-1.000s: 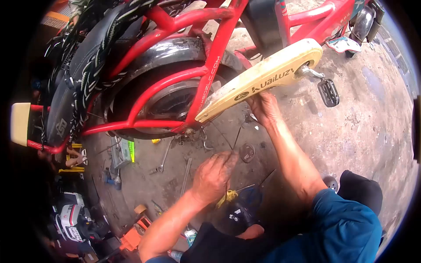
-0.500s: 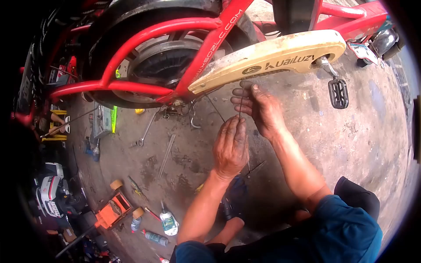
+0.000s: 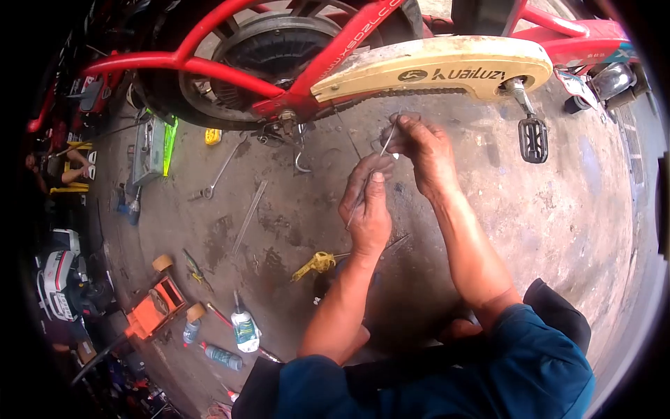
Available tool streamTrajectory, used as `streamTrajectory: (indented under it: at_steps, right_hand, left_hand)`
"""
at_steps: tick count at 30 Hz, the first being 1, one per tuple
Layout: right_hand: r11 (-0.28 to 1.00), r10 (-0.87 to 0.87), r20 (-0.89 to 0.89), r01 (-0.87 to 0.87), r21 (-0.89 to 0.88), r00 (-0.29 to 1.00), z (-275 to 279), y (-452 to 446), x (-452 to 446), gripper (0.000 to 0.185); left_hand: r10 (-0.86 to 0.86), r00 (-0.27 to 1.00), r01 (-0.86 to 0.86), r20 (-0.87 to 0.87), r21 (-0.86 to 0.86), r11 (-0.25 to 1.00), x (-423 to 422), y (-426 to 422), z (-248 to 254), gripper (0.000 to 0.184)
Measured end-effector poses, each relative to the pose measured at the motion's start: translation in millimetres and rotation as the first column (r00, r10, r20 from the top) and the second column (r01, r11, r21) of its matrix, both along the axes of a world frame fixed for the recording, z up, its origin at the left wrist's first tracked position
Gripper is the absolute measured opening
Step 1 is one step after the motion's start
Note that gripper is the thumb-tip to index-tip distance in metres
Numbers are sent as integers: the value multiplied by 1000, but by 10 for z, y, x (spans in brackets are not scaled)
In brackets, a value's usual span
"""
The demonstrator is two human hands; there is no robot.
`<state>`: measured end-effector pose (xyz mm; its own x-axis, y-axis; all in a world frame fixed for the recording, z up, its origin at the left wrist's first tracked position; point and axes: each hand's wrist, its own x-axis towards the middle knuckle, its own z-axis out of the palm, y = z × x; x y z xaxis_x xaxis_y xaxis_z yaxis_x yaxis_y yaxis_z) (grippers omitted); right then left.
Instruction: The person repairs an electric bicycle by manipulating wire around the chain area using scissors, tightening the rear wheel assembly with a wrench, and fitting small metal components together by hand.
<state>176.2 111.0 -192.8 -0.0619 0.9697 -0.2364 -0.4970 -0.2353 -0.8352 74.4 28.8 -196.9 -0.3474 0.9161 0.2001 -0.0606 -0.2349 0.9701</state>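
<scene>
My left hand (image 3: 370,209) is closed, with a thin metal wire (image 3: 388,139) in its grip. A dark length runs out below the palm, apparently part of the same wire. Higher and to the right, my right hand (image 3: 424,145) pinches the wire's upper end between thumb and fingers. Both hands hover over the concrete floor, just below the cream chain guard (image 3: 447,66) of a red bike. Another thin dark strand hangs from under the guard towards my left hand. Where it ends is hidden by my fingers.
A yellow tool (image 3: 317,264) lies beside my left forearm. Further left are a wrench (image 3: 227,167), a thin metal strip (image 3: 250,216), pliers (image 3: 197,269), an orange jack (image 3: 157,307) and several bottles (image 3: 246,329). The pedal (image 3: 533,141) juts out at right.
My hands have tilted the wire from upright to slanting. My left hand has turned, its thumb now upward, and my right fingers have closed on the upper end. The view has shifted slightly.
</scene>
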Motion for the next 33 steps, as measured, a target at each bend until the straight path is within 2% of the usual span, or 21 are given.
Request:
streamTrajectory:
  at_steps: [2,5,12,18,21,24,26,27,30,33]
  right_hand:
    - [1000,4,-39,-5,-24,999,5,-10,20,28]
    - [999,0,-77,-4,-45,997,-3,-34,23,29]
    - [999,34,-80,-31,40,996,4,-11,19,33]
    - [999,40,-133,-38,14,990,-38,2,59,31]
    - [1000,-11,-128,10,-8,992,-55,-1,64,30]
    - [999,40,-170,-40,2,985,-34,9,92,29]
    - [998,59,-231,-63,-8,971,-7,75,83,27]
    - [996,84,-182,-83,14,980,23,95,80,28]
    - [990,137,34,-138,4,990,195,141,2,27]
    - [950,277,237,-303,80,931,237,203,18,27]
  left_hand:
    - [-19,972,23,235,-17,1000,27,53,46,27]
    - [-51,953,63,299,-30,998,17,102,-36,28]
    - [-85,937,95,339,-13,995,17,155,-1,27]
    - [-62,951,76,304,-35,996,21,173,-11,27]
    - [-89,952,100,292,-22,995,6,183,10,27]
    - [-86,935,78,343,36,996,48,155,98,24]
    - [-28,1000,29,-7,114,993,13,113,102,21]
    - [21,983,10,-182,170,985,-9,109,102,20]
    - [153,819,69,-552,361,930,-42,112,94,18]
    - [212,723,121,-658,422,898,-21,130,-31,23]
